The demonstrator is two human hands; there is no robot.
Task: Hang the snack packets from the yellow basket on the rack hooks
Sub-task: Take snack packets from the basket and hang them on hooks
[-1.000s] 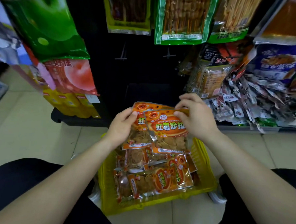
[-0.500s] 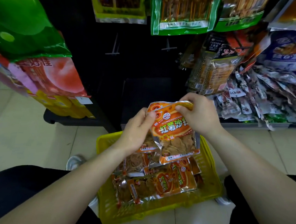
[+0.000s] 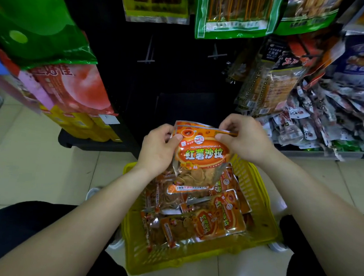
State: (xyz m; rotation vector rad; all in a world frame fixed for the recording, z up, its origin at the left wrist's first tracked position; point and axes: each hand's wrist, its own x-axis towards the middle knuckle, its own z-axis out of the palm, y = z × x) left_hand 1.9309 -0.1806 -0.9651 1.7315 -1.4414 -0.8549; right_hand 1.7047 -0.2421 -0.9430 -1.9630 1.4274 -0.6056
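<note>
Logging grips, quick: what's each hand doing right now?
Left hand: grips the orange snack packet by its upper left edge.
Right hand: pinches the same packet's top right edge.

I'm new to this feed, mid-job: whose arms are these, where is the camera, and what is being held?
No machine here: these are a person's two bare arms, seen from a camera worn on the head, looking forward and down. The left hand and right hand grip the top of an orange snack packet, held above a yellow basket that stands on the tiled floor with more packets inside. Ahead, on the dark rack, two bare hooks show below hanging bags.
</note>
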